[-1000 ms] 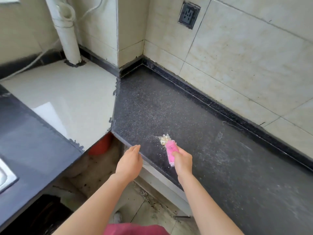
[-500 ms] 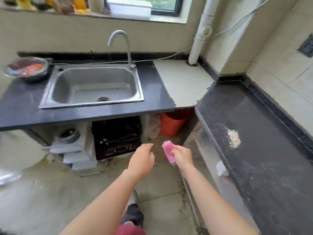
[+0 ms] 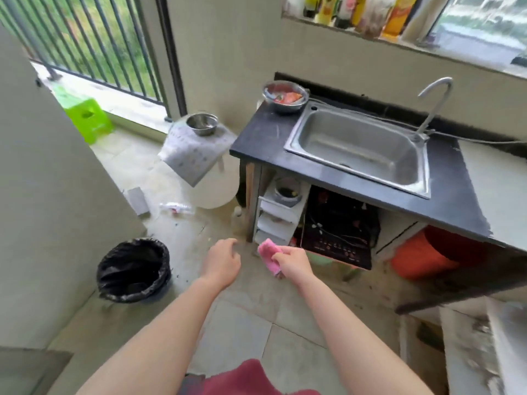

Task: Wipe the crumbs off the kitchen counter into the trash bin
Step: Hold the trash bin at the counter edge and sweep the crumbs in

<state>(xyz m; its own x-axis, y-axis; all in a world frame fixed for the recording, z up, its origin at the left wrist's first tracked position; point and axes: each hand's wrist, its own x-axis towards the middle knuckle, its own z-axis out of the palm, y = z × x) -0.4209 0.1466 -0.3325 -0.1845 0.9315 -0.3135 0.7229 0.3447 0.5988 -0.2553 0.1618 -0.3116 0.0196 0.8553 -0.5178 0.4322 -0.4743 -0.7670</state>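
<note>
Kitchen floor point(image 3: 256, 323), bin point(image 3: 134, 270) left. R hand point(image 3: 293, 263) pinches cloth point(image 3: 268, 256); L hand point(image 3: 221, 262) loose, empty. Prob. fetching bin; next L reaches rim.

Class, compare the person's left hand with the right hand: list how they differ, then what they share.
The right hand pinches a pink cloth; the left hand holds nothing, fingers loosely curled. The left hand is nearer the trash bin, the right hand nearer the sink counter. Both are held out over the floor, backs up, forearms bare.
</note>
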